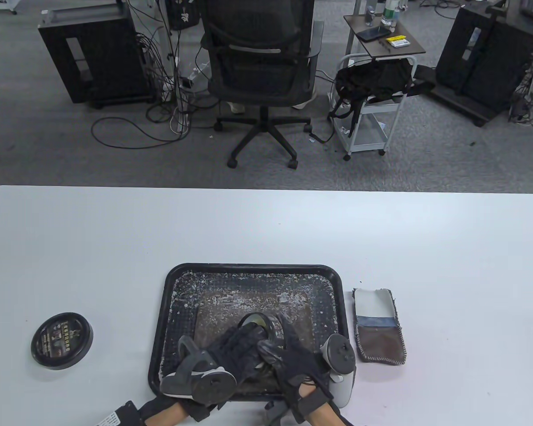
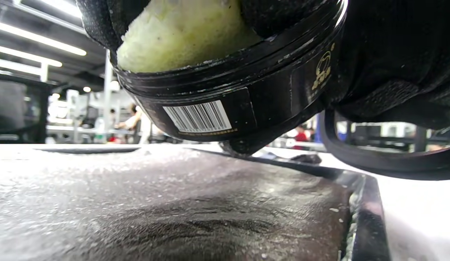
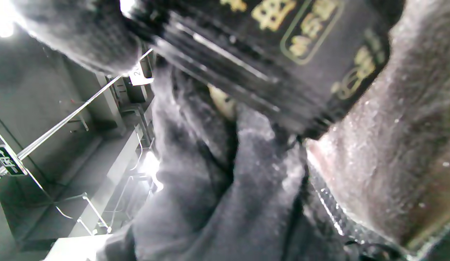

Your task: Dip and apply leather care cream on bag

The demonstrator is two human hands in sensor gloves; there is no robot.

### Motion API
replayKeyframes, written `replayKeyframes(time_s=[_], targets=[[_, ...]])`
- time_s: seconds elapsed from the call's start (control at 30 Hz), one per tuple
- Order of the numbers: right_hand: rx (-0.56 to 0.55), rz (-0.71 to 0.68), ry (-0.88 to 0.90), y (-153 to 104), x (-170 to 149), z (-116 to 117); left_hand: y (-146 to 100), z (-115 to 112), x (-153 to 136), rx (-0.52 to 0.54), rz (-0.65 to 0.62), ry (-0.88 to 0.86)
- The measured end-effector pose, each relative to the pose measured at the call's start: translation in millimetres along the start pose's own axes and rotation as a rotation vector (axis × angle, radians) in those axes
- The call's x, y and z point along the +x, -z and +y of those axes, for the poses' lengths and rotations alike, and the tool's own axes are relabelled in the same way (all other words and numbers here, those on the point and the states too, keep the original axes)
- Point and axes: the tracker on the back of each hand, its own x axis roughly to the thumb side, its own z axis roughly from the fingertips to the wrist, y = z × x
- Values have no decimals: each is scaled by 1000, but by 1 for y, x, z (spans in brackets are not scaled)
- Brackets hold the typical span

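A flat brown leather bag [image 1: 213, 310] lies in the black tray [image 1: 248, 269], dusted with white flecks. Just above the bag's near part, my right hand [image 1: 288, 333] grips the open black cream jar [image 1: 258, 323] and holds it tilted. Gold print on the jar [image 3: 283, 54] shows in the right wrist view. My left hand [image 1: 245, 338] presses a yellowish sponge [image 2: 185, 32] into the jar's mouth [image 2: 246, 108], with fingers curled over it. The leather [image 2: 156, 210] lies close below the jar. The sponge is mostly hidden in the table view.
The jar's black lid [image 1: 61, 340] lies on the white table, far left of the tray. A grey-and-brown fabric pouch [image 1: 379, 326] lies just right of the tray. Beyond the table's far edge stand an office chair [image 1: 260, 66] and a small cart [image 1: 373, 106].
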Motion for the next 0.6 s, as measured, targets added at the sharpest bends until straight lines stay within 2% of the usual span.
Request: replayKeyframes(time_s=[0.07, 0.17, 0.33, 0.43, 0.6], targets=[[-1, -6, -25, 0, 2, 2, 1, 0, -2, -7, 63, -58], [-11, -12, -85, 0, 4, 6, 2, -2, -9, -7, 178, -268], [-32, 6, -182, -2, 2, 14, -1, -9, -22, -83, 323, -515], [-28, 2, -198, -1, 2, 16, -4, -11, -27, -78, 335, -576], [-21, -49, -196, -2, 8, 15, -6, -9, -26, -2, 247, -576]])
